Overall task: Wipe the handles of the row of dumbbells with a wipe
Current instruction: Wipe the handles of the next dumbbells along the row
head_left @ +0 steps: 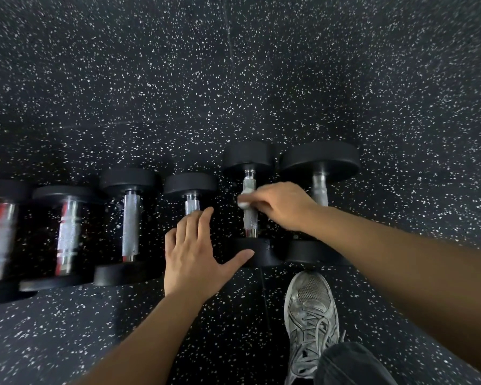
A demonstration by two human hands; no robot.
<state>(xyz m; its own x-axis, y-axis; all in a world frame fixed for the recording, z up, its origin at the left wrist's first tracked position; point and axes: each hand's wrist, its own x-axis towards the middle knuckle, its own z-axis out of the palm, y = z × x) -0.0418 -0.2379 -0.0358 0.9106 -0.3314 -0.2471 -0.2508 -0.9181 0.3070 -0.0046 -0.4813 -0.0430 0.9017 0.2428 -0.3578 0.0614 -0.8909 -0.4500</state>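
The right hand [278, 207] is closed around a small white wipe [244, 202], pressed on the handle [250, 207] of the second dumbbell from the right. The left hand [195, 254] is spread open, holding nothing (over the neighbouring dumbbell [190, 190]). A hard push may roll the dumbbell on the floor [233, 65].

The leftmost dumbbell [0, 240] is blurred and edge-cropped; the wipe [245, 202] seems mostly hidden

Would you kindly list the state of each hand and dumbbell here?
right hand: closed on the wipe, against the handle of the second dumbbell from right
left hand: open, fingers spread, over the third dumbbell from right
other dumbbells: lying in the row, untouched
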